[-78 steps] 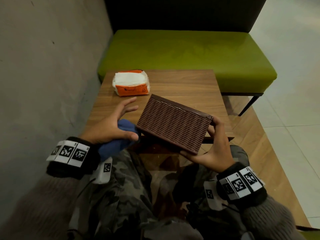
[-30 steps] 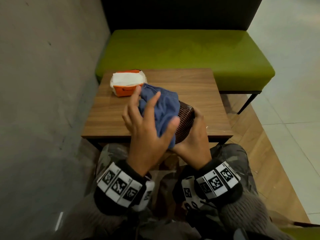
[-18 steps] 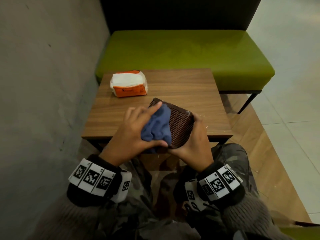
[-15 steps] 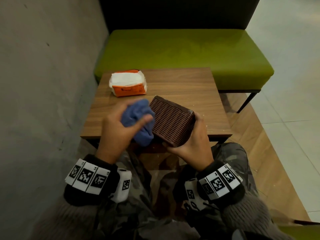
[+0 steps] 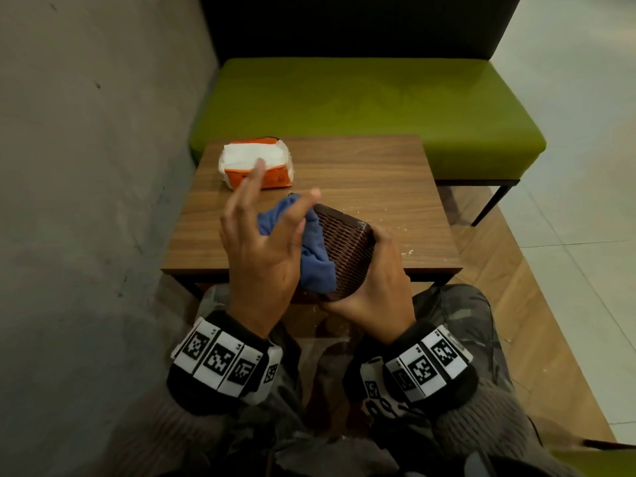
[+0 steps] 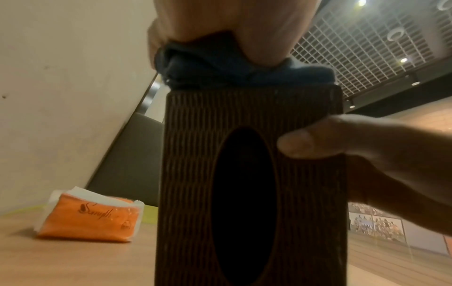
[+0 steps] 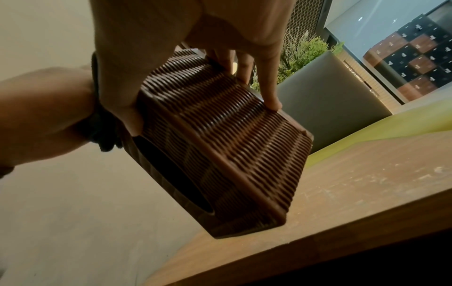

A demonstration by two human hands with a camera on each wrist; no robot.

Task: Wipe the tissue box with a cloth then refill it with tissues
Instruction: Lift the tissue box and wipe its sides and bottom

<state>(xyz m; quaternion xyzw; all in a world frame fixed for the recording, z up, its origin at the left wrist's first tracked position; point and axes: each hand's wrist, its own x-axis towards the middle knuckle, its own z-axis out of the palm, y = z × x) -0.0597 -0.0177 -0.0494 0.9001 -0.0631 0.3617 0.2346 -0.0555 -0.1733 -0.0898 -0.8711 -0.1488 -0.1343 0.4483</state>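
My right hand (image 5: pixel 375 287) grips the brown wicker tissue box (image 5: pixel 347 253) at its right end and holds it tilted over the near edge of the wooden table (image 5: pixel 361 173). My left hand (image 5: pixel 272 232) presses a bunched blue cloth (image 5: pixel 311 253) against the box's upward face, with the fingers I can see spread and straight. From the left wrist, the cloth (image 6: pixel 244 71) sits on the box (image 6: pixel 195 174) above its dark oval opening. The right wrist view shows fingers (image 7: pixel 269 92) curled over the box (image 7: pixel 220 145). The orange tissue pack (image 5: pixel 256 165) lies at the table's far left.
A green bench (image 5: pixel 361 108) stands behind the table, and a grey wall (image 5: pixel 86 201) runs close along the left. White crumbs (image 5: pixel 389 215) dot the table right of the box. My camouflage-clad legs (image 5: pixel 447 321) are under the near edge.
The left hand has carried the cloth from the box's left end back over its upward face and spread its fingers. The right hand keeps the same hold.
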